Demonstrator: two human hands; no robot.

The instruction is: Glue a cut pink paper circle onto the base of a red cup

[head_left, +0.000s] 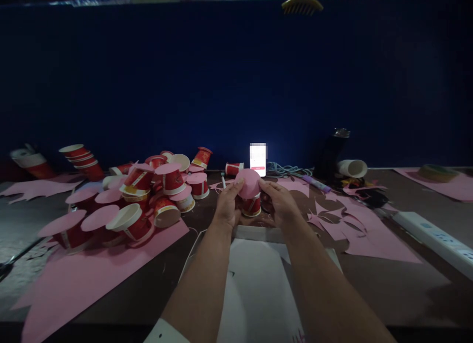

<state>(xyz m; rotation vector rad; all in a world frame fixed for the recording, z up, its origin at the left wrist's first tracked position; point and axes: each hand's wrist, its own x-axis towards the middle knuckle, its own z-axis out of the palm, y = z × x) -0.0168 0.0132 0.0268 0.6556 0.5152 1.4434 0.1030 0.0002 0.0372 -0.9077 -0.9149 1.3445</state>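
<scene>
Both hands meet at a pink paper disc (pixel 248 182) over the base of an upturned red paper cup (pixel 252 206). My left hand (pixel 229 201) pinches the disc's left edge between thumb and fingers. On the opposite edge, my right hand (pixel 277 197) closes in the same way. The cup's white rim faces down, just behind a white box (pixel 254 274) that lies between my forearms. A lit phone (pixel 257 159) stands upright behind the disc.
Many red cups (pixel 170 179), several topped with pink discs, crowd the left side on pink paper (pixel 92 289). Cut pink scraps (pixel 369 234), a purple tube (pixel 317 184), a lying white cup (pixel 353 168) and a power strip (pixel 436 239) are at right.
</scene>
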